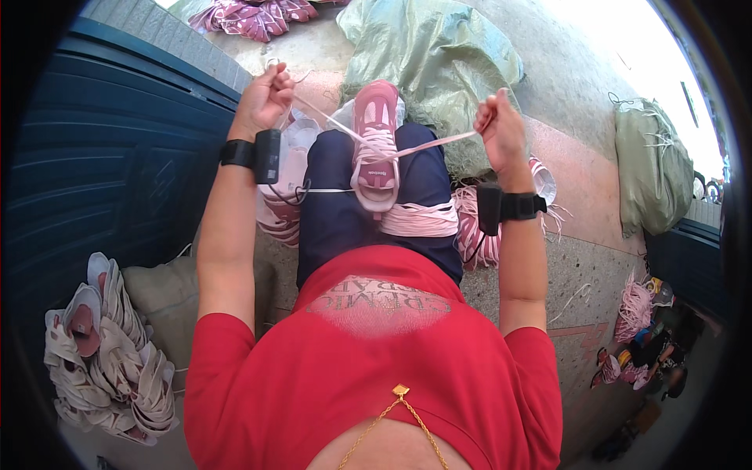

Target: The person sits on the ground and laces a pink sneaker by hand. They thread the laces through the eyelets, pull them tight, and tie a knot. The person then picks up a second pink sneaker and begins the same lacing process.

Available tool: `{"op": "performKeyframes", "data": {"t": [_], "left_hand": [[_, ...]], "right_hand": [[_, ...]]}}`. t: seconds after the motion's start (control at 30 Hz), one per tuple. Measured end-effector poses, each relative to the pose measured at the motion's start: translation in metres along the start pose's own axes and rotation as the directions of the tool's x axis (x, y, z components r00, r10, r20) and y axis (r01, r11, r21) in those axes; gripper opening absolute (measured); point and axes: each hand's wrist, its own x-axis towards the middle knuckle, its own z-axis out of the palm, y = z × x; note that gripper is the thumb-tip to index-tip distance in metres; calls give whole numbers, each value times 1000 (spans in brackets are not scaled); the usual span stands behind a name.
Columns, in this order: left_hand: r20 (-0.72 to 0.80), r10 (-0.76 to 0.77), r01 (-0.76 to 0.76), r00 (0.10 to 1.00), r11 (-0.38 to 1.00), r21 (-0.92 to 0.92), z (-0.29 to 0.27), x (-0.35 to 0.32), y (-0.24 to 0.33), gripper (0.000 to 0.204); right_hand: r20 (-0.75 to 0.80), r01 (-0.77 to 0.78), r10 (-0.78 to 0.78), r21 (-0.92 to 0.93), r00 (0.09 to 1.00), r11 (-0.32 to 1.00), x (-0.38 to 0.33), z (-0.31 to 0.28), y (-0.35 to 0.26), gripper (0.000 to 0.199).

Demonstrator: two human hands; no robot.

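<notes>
A pink sneaker (377,113) rests on my lap between my thighs, its toe pointing away from me. Pale pink lace (439,143) crosses its upper and runs out taut to both sides. My left hand (272,95), raised at the far left, is closed on one lace end, and a loose tip curls beside the fingers. On the other side, my right hand (500,129) pinches the opposite end. Across my right thigh lies a bundle of pink laces (421,220).
Pink and white shoe uppers (283,215) stand by my left leg; more striped pink ones (476,227) are by my right. Pale uppers (117,352) are piled lower left near a blue door (117,141). Green sacks (439,47) lie ahead; another sack (654,164) stands far right.
</notes>
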Motion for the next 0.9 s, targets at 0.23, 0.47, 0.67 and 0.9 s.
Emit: {"op": "performKeyframes", "data": {"t": [0.23,0.47,0.67,0.9], "left_hand": [[-251,-101,260,963,594,762,-22,-33,-66,18],[-119,-260,233,958,469,852,-8,-68,-130,21],[235,145,-226,961,-77,971,-18,-71,-141,14],[525,175,-292,833,-667,685,-8,-80,-149,7]], "right_hand": [[434,309,114,-779,894,545,-38,-36,136,20],[469,475,-195,-880,861,-19,-31,-30,162,15],[436,418,-173,-899,883,-132,-27,-26,170,18],[438,416,-176,-897,881,-152,-28,-13,178,14]]}}
